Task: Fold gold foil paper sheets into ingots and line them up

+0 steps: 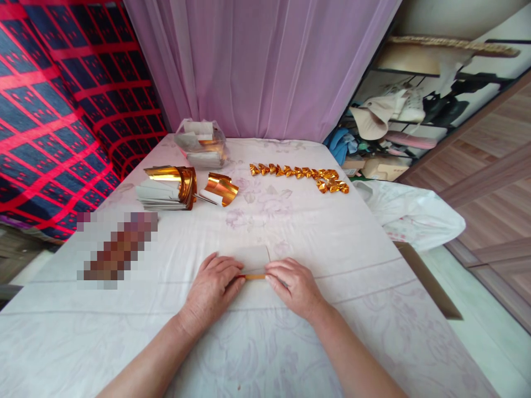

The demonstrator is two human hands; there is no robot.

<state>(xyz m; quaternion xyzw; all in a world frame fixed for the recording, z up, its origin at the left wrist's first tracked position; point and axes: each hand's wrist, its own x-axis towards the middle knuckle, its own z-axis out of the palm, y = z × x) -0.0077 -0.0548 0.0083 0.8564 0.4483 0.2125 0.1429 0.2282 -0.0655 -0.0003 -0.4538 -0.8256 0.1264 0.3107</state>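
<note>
Between my two hands lies a sheet of foil paper (254, 258), its pale grey back facing up and its near edge turned over into a narrow gold strip. My left hand (216, 284) has its thumb and fingers closed on the left end of that folded edge. At the right end, my right hand (295, 287) pinches the same edge between thumb and fingers. Farther back stands a thick stack of gold foil paper (166, 190), with a few loose curled gold sheets (222, 189) beside it. Folded gold paper pieces (294, 171) form a row at the back right.
A clear plastic bag (201, 145) of more foil paper sits at the table's far left. A blurred patch (120, 249) covers something on the left. Beyond the right edge are a white plastic bag (418, 215) and a shelf with shoes and hats (373, 119). A purple curtain (257, 66) hangs behind.
</note>
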